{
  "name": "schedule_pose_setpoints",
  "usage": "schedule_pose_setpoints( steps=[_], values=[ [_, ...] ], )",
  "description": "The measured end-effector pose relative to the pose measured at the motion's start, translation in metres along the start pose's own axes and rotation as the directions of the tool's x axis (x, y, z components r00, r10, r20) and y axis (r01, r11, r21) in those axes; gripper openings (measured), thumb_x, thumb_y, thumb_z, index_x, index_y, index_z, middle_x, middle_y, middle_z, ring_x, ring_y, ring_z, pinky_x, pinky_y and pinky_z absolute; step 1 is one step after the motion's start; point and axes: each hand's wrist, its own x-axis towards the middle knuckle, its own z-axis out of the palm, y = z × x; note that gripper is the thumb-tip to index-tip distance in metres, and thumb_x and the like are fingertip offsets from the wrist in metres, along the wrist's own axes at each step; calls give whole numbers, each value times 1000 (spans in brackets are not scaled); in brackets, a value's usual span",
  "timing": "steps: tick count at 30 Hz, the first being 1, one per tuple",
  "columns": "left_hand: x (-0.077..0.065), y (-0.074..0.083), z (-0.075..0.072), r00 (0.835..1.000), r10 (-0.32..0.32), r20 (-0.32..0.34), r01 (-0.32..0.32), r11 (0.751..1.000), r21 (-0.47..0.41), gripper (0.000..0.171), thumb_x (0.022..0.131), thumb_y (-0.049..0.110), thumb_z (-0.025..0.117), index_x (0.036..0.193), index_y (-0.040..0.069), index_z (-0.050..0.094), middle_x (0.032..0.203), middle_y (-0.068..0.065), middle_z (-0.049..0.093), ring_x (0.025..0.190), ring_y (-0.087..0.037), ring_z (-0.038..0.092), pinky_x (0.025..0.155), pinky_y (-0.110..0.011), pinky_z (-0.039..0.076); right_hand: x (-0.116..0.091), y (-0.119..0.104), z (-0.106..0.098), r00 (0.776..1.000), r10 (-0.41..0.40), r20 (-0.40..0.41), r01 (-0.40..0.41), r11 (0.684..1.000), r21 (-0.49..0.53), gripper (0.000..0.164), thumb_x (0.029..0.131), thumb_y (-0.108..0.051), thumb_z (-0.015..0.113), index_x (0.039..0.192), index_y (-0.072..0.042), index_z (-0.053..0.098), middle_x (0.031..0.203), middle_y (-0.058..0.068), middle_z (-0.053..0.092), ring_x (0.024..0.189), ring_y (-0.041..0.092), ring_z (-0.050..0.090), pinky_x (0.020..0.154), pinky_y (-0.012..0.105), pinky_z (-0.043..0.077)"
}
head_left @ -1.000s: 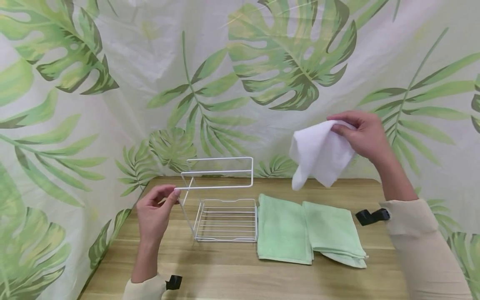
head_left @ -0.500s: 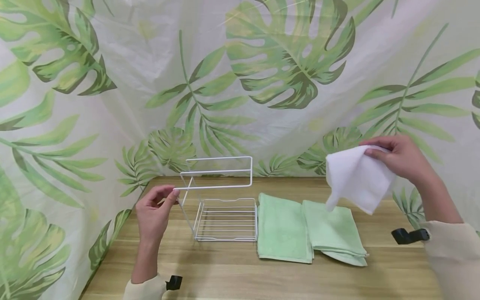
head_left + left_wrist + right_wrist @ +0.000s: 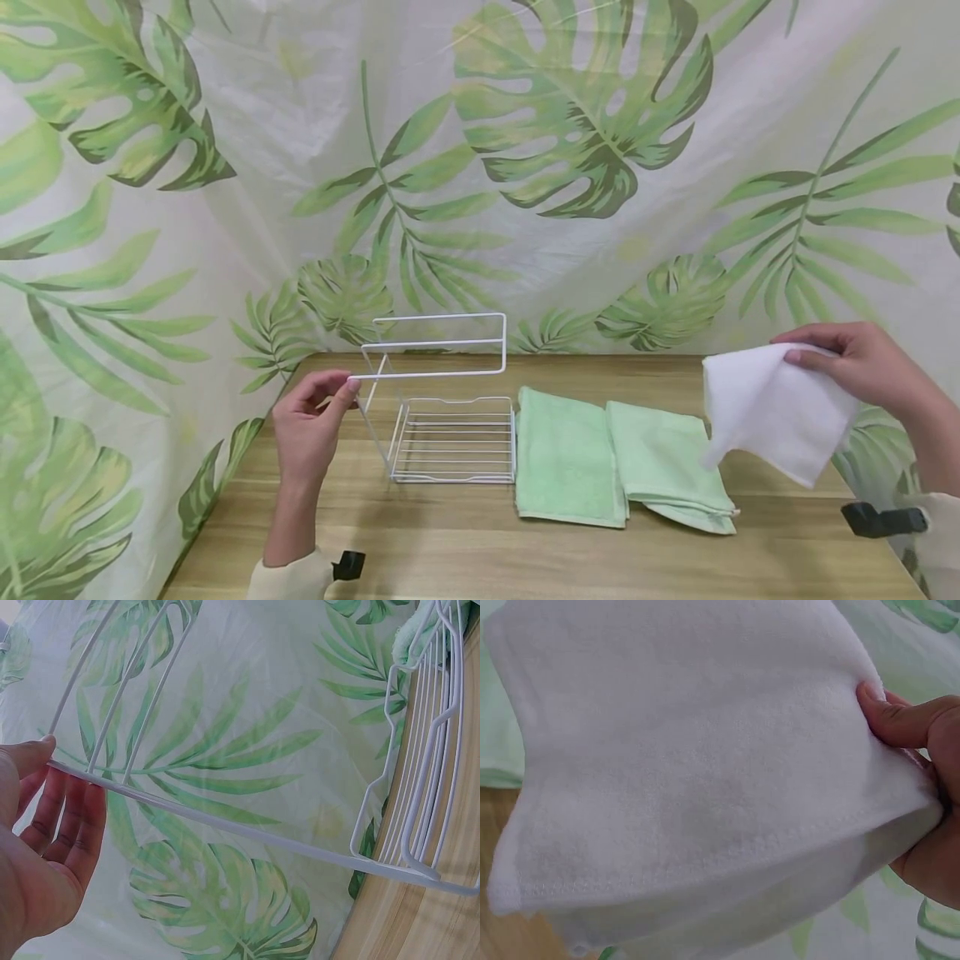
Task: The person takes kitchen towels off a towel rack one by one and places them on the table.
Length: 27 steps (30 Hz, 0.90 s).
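A white wire rack (image 3: 453,479) stands on the table, with a slatted base and an upper frame of wires. My left hand (image 3: 311,425) pinches its upper left corner between thumb and fingers; the left wrist view shows the thumb (image 3: 34,750) on top of the wire and the fingers beneath. To the right, my right hand (image 3: 870,367) grips a white towel (image 3: 776,408) by its upper edge, and the cloth hangs down above the table. In the right wrist view the towel (image 3: 690,765) fills most of the picture, the thumb pressing on its face.
Two folded green towels lie beside the rack: one towel (image 3: 566,458) close against it, another towel (image 3: 663,462) further right with its lower corner fanned. The wooden table (image 3: 450,550) ends at a leaf-printed curtain (image 3: 562,250) behind and at the sides.
My right hand has moved right and downward with the white towel, from above the green towels to the table's right side. The left hand and the rack stay where they were.
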Motion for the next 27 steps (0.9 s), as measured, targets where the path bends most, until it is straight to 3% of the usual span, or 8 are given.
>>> schedule_pose_setpoints(
  steps=[5, 12, 17, 27],
  values=[
    [0, 0, 0, 1000, -5, -2, 5, 1000, 14, 15, 91, -10, 78, 104, -15, 72, 87, 5, 77, 74, -4, 73, 66, -18, 65, -17, 16, -1, 999, 41, 12, -41, 999, 21, 15, 107, -16, 68, 115, -17, 81, 84, -31, 72, 55, 17, 69, 46, 35, 59],
    [0, 0, 0, 1000, -2, -3, 2, 1000, 8, 15, 91, -12, 78, 104, -16, 71, 87, 6, 77, 73, -3, 73, 66, -19, 66, -37, 40, -4, 989, 135, 56, -139, 988, 66, 28, 107, -16, 68, 106, -43, 78, 86, -31, 74, 59, 18, 72, 49, 36, 62],
    [0, 1, 0, 1000, -7, -11, 7, 1000, -8, 15, 90, -13, 77, 103, -17, 71, 86, 4, 77, 72, -4, 72, 65, -20, 66, -50, 55, -4, 986, 147, 82, -152, 987, 51, 29, 106, -15, 69, 105, -42, 77, 86, -29, 75, 58, 21, 72, 48, 38, 63],
    [0, 2, 2, 1000, -24, -17, 24, 1000, 4, 15, 91, -11, 78, 104, -16, 71, 86, 5, 76, 73, -4, 73, 66, -19, 66, -68, 73, -2, 996, 36, 79, -41, 996, 75, 41, 99, 0, 72, 98, -40, 80, 87, -36, 71, 53, 14, 69, 43, 30, 57]
  ],
)
